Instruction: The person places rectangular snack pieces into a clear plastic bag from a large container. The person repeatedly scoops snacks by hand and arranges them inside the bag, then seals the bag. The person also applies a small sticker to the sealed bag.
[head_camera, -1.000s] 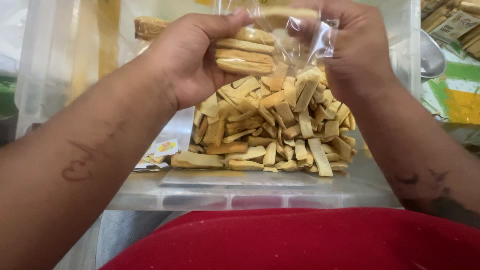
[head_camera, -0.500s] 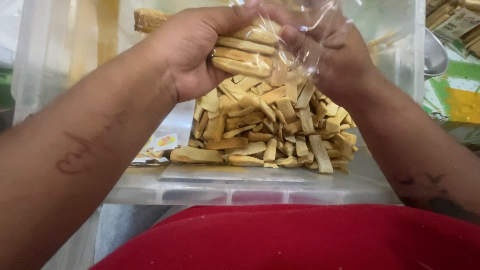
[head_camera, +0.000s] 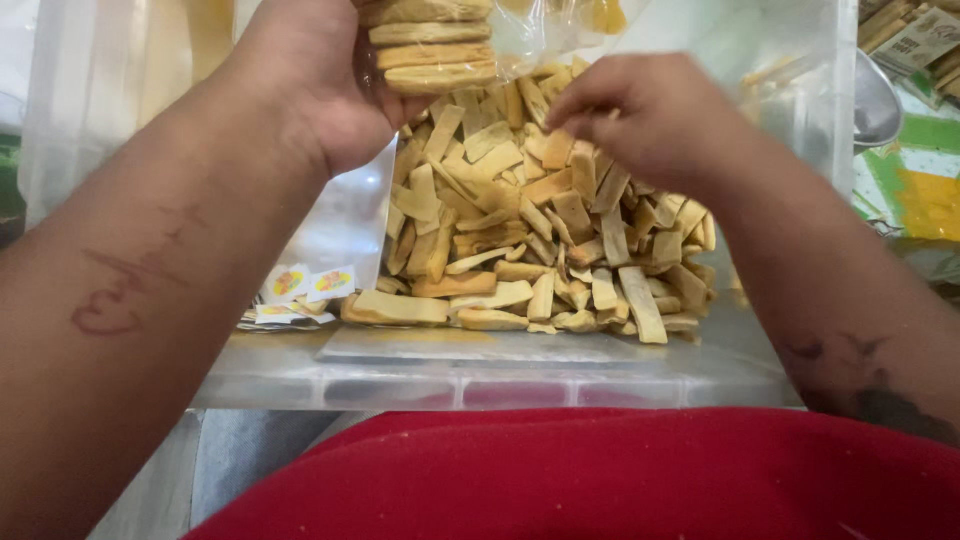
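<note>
A heap of tan snack sticks (head_camera: 540, 250) lies inside a clear plastic bin (head_camera: 500, 375). My left hand (head_camera: 310, 80) is shut on a small clear plastic bag (head_camera: 540, 25) that holds a stack of the sticks (head_camera: 430, 50), raised at the top of the view. My right hand (head_camera: 650, 125) is down on the top of the heap, its fingers pinched on a few sticks.
Small colourful stickers (head_camera: 300, 285) lie on the bin floor to the left of the heap. A metal scoop (head_camera: 880, 100) and green and yellow packaging (head_camera: 915, 185) are outside the bin at the right. A red garment (head_camera: 600, 480) fills the bottom edge.
My right hand has let go of the bag and dropped onto the heap. My left hand has lifted the bag higher.
</note>
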